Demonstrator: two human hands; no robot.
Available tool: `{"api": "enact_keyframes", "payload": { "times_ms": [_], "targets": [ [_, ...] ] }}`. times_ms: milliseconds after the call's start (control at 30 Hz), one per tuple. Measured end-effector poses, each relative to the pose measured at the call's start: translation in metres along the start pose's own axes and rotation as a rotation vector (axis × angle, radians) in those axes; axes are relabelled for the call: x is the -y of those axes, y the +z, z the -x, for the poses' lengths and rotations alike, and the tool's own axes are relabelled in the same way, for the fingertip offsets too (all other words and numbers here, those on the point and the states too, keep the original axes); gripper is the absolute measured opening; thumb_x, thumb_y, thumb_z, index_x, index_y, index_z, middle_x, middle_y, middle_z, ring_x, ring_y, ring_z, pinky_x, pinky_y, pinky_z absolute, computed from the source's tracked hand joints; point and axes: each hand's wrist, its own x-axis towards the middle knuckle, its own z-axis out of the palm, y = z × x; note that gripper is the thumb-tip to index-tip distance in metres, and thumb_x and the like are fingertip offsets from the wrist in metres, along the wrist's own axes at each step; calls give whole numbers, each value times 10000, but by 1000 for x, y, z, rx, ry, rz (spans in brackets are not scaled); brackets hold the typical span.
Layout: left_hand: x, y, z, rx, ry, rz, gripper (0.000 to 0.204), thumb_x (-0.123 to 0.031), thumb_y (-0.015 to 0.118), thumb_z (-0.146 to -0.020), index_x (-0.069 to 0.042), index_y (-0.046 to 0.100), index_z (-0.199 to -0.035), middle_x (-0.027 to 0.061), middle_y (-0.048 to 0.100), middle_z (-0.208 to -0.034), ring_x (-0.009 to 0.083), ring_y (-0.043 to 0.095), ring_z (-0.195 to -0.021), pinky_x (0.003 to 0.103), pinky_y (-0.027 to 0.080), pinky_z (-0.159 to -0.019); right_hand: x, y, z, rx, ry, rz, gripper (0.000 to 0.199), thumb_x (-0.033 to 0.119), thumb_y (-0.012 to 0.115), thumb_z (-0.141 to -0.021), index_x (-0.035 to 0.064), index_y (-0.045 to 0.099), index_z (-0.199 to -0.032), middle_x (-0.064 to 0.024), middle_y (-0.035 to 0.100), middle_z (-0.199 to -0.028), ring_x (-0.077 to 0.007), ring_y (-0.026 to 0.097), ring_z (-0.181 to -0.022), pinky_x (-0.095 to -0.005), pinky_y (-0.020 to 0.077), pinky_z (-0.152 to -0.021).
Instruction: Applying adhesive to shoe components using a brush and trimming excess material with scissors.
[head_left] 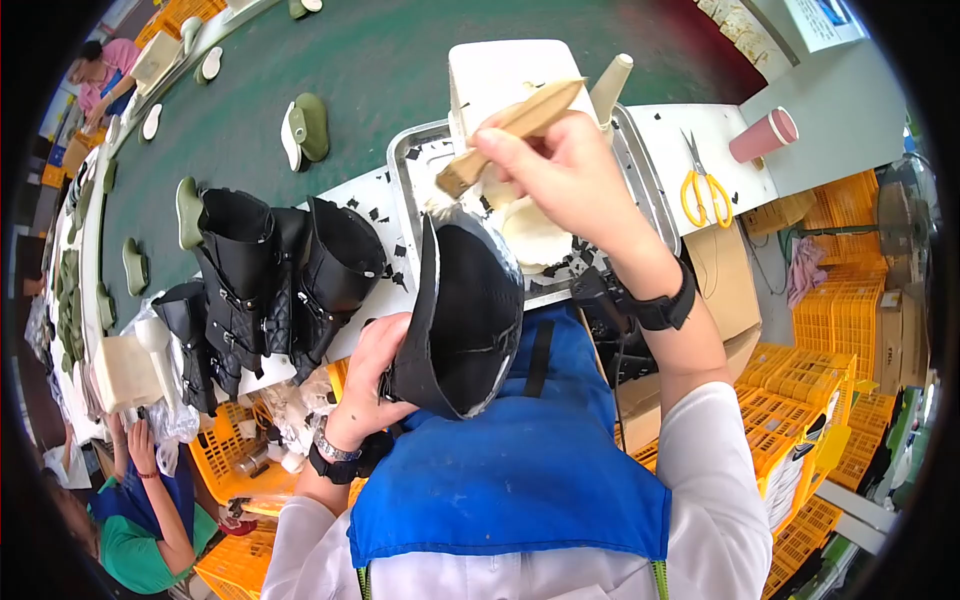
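By green worktop (240,120) & yellow crates (838,318), L hand (366,385) grips blk boot (465,320), R hand (572,180) holds brush (537,109) nr metal tray (395,180).

You are in a shoe workshop, a bit like a factory. Green shoes (314,125) are spread along a long green work top (400,65), and black boots (240,262) stand in a bunch near you. Yellow crates (785,385) are piled on your right. You wear a blue apron (500,490), and other people (145,552) work over on your left.
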Motion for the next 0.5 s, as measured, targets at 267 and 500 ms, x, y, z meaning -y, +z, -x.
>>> {"api": "enact_keyframes", "payload": {
  "times_ms": [267, 500],
  "targets": [
    [0, 2, 1, -29, 22, -25, 693, -152, 741, -568, -16, 480, -1196, 168, 529, -1126, 340, 501, -1023, 405, 367, -880, -10, -7, -1, 13, -30, 264, 272, 224, 599, -797, -39, 647, -750, -111, 560, -518, -160, 554, -481, -306, 422, -473],
    [-3, 1, -8, -191, 69, -367, 810, -69, 767, -464, -81, 482, -1222, 175, 506, -1108, 351, 493, -977, 412, 380, -854, 12, -14, 23, -54, 99, -96, 255, 237, 547, -887, -4, 628, -857, -5, 544, -590, -44, 493, -521, -179, 398, -472]
  ]
}}
